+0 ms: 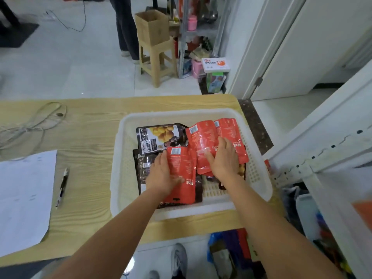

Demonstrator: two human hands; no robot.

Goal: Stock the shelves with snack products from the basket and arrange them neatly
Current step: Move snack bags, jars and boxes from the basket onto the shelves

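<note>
Two bare forearms reach forward from the camera, above a grey shoe (179, 258) on the floor, to a wooden table (90, 137). At far left on the table lie a white paper sheet (24, 194), a pen (62, 186) just beside it, and a loose cable (36, 121) beyond. Right of these stands the white plastic basket (181, 113), holding dark chestnut packets (159, 137) beneath red pouches. The left hand (161, 176) grips the nearest red pouch (179, 164), thumb across its face. The right hand (223, 158) lies spread on the overlapping red pouches (203, 137); whether it pinches one cannot be told. The white shelf unit (332, 150) rises at far right. Step in hand, as judged: gathering pouches from the basket. The next move calls for a firm hold on the slick pouches, a lift clear of the basket rim, and a carry rightward to the shelf.
</note>
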